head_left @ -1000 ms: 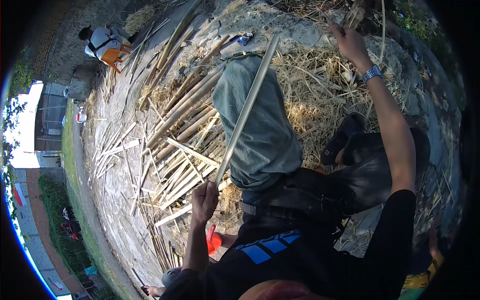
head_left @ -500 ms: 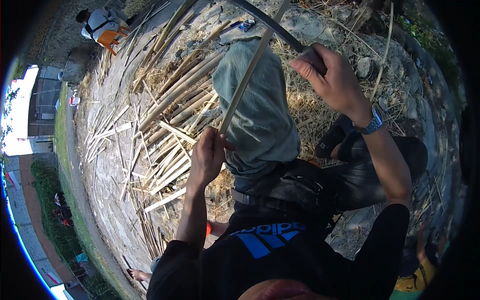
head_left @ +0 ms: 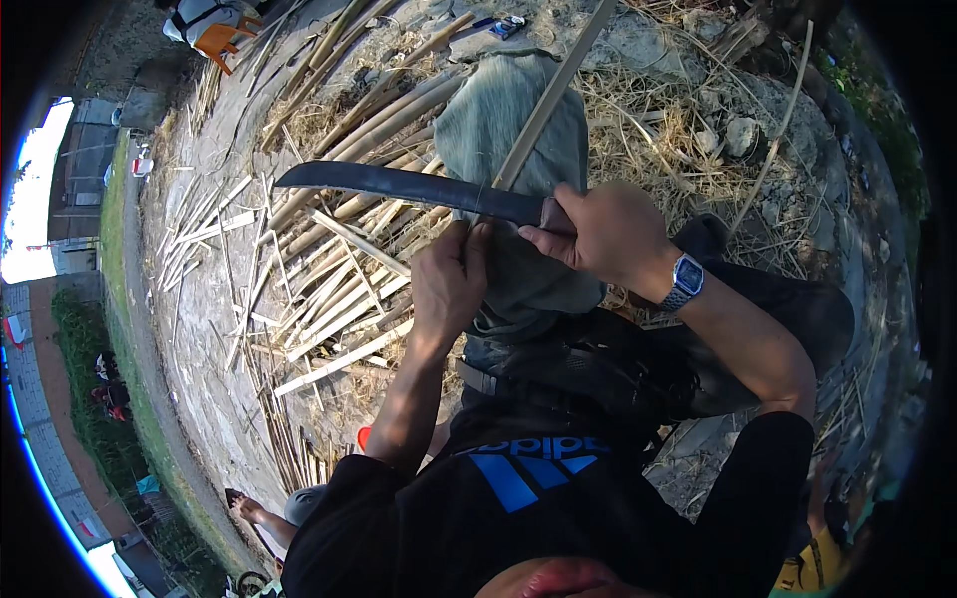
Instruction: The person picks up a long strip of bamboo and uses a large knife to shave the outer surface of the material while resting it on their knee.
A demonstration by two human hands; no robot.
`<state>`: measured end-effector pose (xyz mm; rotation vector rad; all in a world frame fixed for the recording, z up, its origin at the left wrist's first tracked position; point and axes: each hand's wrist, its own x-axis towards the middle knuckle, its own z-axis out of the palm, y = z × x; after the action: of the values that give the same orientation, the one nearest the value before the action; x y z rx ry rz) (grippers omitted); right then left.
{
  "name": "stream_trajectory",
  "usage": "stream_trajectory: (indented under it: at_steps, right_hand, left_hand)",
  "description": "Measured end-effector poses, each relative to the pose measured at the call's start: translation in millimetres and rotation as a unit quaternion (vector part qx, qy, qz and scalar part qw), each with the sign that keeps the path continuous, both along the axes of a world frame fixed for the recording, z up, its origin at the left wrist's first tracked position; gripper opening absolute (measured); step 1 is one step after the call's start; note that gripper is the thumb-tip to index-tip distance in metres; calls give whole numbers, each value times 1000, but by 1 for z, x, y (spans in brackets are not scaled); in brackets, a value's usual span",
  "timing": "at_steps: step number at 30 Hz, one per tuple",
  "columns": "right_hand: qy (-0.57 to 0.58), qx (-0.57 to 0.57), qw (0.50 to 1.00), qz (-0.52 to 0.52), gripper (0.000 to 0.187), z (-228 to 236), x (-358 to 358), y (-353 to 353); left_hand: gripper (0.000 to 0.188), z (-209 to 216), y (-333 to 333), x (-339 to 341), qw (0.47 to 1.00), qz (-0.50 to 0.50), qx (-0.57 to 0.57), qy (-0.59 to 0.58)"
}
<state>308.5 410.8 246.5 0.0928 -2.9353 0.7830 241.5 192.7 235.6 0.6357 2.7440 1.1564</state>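
Bamboo lies everywhere as a person works a long strip with a dark, curved blade. Right hand, wrist bent and forearm angling in from the lower right, is closed in a fist around the blade's handle, fingers wrapped tight, a square metal wristwatch on the wrist. Blade runs out to the left, level, crossing the strip just above the left hand. That hand rises from the lower edge on a bare forearm, its fingers curled together around the strip's lower end (the grip itself is partly hidden beneath the blade). Strip slants up and to the right over a grey-green cloth draped on the person's knee. Split bamboo slats are strewn on the ground to the left, with dry straw and stones to the upper right.
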Motion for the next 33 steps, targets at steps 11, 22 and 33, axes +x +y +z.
stream_trajectory:
  at_steps: [11, 22, 33]
  right_hand:
    - [41, 14, 998, -42, 48, 0, -5, 16]
    - [19, 45, 997, -61, 48, 12, -9, 10]
    - [65, 71, 995, 0, 55, 9, -4, 18]
  left_hand:
    - [42, 11, 12, -2, 999, 1, -16, -39]
    - [45, 20, 11, -2, 997, 9, 39, -62]
    - [34, 12, -5, 6, 999, 33, -2, -3]
